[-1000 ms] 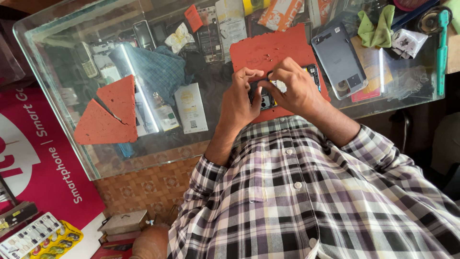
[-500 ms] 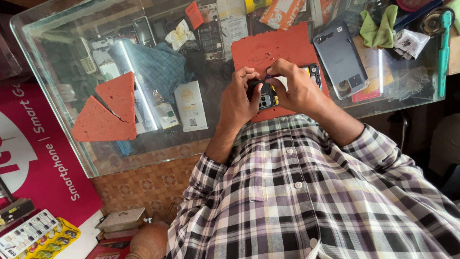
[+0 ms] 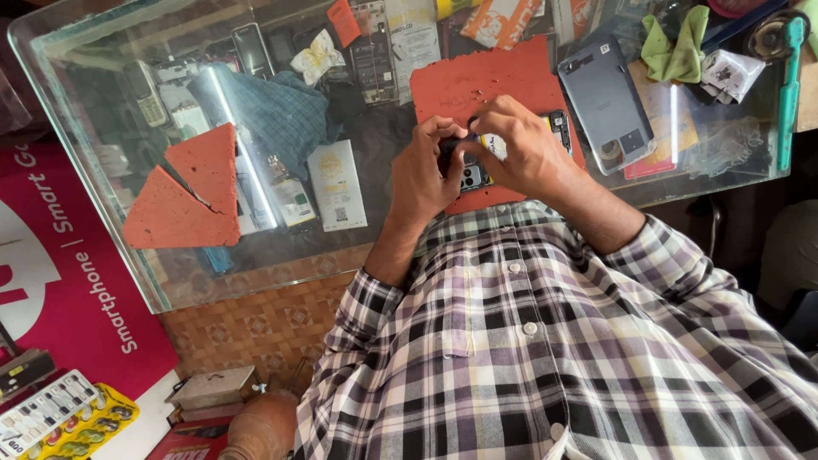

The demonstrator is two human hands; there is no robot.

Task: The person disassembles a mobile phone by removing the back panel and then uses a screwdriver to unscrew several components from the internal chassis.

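Note:
A dark smartphone (image 3: 474, 176) with its back removed lies on a red rubber mat (image 3: 477, 81) on the glass counter. My left hand (image 3: 422, 175) grips the phone's left end, fingers curled over it. Next to it, my right hand (image 3: 521, 153) covers the phone's middle and right part, fingertips pressing at its top edge. Most of the phone is hidden under both hands. A grey phone back cover (image 3: 605, 102) with a camera cutout lies just right of the mat.
The glass counter (image 3: 170, 290) shows phones and papers inside. Two red mat pieces (image 3: 183, 200) lie at left. A green cloth (image 3: 682, 51), a crumpled white wrapper (image 3: 727, 75) and a teal tool (image 3: 788, 94) sit at right. A pink banner (image 3: 60, 273) stands below left.
Both hands stay on the phone. My right hand's fingers have shifted slightly up and left over it; the left hand has closed a little tighter.

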